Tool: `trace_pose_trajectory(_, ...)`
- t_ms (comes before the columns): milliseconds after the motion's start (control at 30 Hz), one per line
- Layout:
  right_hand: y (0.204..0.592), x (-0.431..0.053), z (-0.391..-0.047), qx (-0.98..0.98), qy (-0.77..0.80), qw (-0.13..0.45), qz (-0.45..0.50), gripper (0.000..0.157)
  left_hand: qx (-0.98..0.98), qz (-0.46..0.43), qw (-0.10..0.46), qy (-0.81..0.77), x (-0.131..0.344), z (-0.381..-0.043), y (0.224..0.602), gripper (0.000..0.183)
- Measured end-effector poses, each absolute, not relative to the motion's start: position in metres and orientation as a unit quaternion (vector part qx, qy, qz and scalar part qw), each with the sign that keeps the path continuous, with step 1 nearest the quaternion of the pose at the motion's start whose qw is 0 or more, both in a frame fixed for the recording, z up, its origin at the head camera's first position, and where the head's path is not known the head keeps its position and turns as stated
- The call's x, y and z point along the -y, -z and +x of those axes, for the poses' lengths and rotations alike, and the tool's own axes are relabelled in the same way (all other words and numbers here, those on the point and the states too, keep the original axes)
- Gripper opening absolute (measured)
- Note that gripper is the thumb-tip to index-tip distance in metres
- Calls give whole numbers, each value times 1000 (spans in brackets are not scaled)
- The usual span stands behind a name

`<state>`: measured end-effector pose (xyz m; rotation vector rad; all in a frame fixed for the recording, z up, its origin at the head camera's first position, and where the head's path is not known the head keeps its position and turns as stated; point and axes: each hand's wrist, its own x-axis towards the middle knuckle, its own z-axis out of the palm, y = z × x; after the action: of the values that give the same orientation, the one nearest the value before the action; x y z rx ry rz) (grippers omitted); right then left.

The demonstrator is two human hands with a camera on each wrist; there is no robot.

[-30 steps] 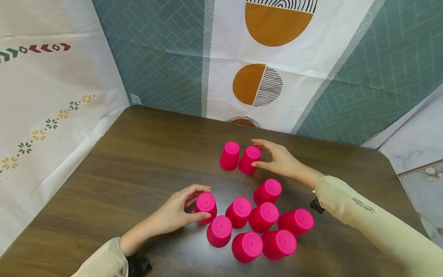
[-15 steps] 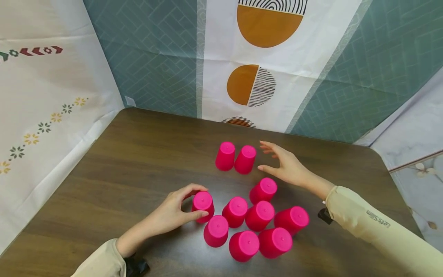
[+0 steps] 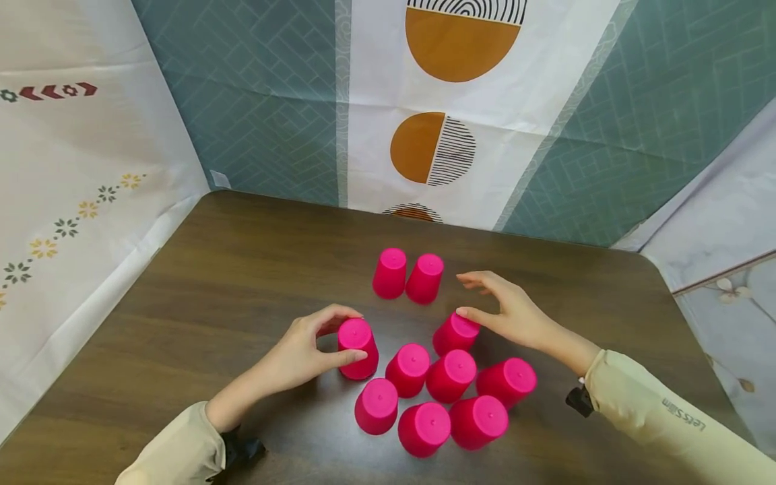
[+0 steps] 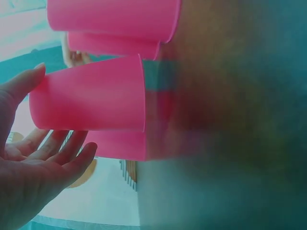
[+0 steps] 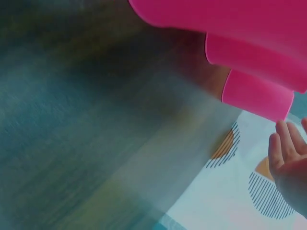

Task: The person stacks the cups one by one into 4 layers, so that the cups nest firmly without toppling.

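Note:
In the head view my left hand (image 3: pixel 297 350) holds an upside-down pink plastic cup (image 3: pixel 358 340) between thumb and fingers. The left wrist view shows the thumb on one side of this cup (image 4: pixel 88 96) and the fingers along the other. My right hand (image 3: pixel 512 313) hovers with spread fingers by another upside-down pink cup (image 3: pixel 453 337). Its thumb overlaps that cup's top edge in the head view; whether it touches cannot be told. The right wrist view catches only part of the right hand (image 5: pixel 290 172), fingers extended.
Two pink cups, a left one (image 3: pixel 389 275) and a right one (image 3: pixel 424 280), stand side by side farther back. Several more cups, among them a front one (image 3: pixel 424 430), cluster nearer me. The brown wooden table (image 3: pixel 254 256) ends at a patterned cloth wall (image 3: pixel 267 101).
My right hand has let go of the right-hand back cup and moved right, then nearer me. The left hand has shifted its cup slightly away from the cup in front of it.

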<state>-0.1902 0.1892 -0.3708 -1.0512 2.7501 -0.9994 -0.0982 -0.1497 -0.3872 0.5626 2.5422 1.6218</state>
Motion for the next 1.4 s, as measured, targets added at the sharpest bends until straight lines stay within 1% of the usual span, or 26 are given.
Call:
trace_pose_trajectory(67,371,-192,-186,-881,321,42,-344,59,-830,185,33,-524,147,-106,383,50)
trace_pose_trajectory(167,372,-194,-181,-873,324,96,-352,62,-834,195,25,-515,142,-120,372,50)
trace_pose_trajectory(267,372,-195,-178,-866,331,143,-347,65,-836,211,3,-507,138,-136,356,50)
trace_pose_trajectory(367,375,-197,-177,-863,331,159,-346,65,-831,232,-12,-505,135,-152,337,49)
trace_pose_trajectory(567,378,-199,-173,-861,330,142,-360,66,-816,268,-5,-511,123,-178,316,47)
trace_pose_trajectory(667,378,-203,-174,-857,332,133,-371,65,-810,272,5,-520,110,-186,305,47)
trace_pose_trajectory(833,376,-210,-174,-860,332,131,-363,63,-802,294,16,-520,85,-207,299,47)
trace_pose_trajectory(933,375,-211,-172,-865,334,127,-353,62,-810,312,9,-496,75,-221,304,48)
trace_pose_trajectory(1100,373,-219,-169,-874,329,87,-348,61,-830,335,-30,-445,57,-232,308,46)
trace_pose_trajectory(1233,373,-229,-164,-882,326,63,-334,64,-839,345,-54,-417,40,-237,316,45)
trace_pose_trajectory(1400,372,-239,-156,-890,323,50,-317,65,-839,341,-38,-422,23,-245,325,45)
